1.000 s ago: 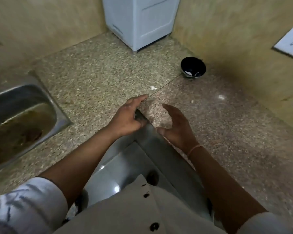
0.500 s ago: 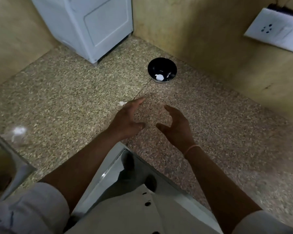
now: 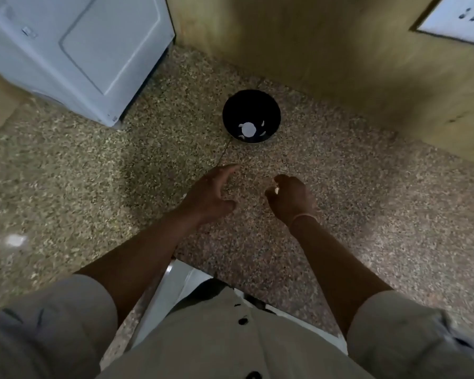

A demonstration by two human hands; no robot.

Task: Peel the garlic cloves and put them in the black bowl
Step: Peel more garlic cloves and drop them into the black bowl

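The black bowl [image 3: 251,110] stands on the speckled stone counter [image 3: 93,173] near the back wall, with pale garlic pieces [image 3: 249,129] at its bottom. My left hand [image 3: 208,195] hovers over the counter in front of the bowl, fingers spread, holding nothing. My right hand [image 3: 292,198] is beside it to the right, fingers curled around a small whitish garlic clove [image 3: 276,190] that shows only partly at the fingertips.
A white appliance [image 3: 74,50] stands at the back left of the counter. A tan wall [image 3: 326,64] runs behind the bowl, with a white socket plate [image 3: 460,17] at the upper right. The counter's corner edge [image 3: 192,266] lies just below my forearms.
The view has swung right and forward, so the sink has left the frame and the bowl is nearer. My right hand has closed from open fingers onto a small white clove.
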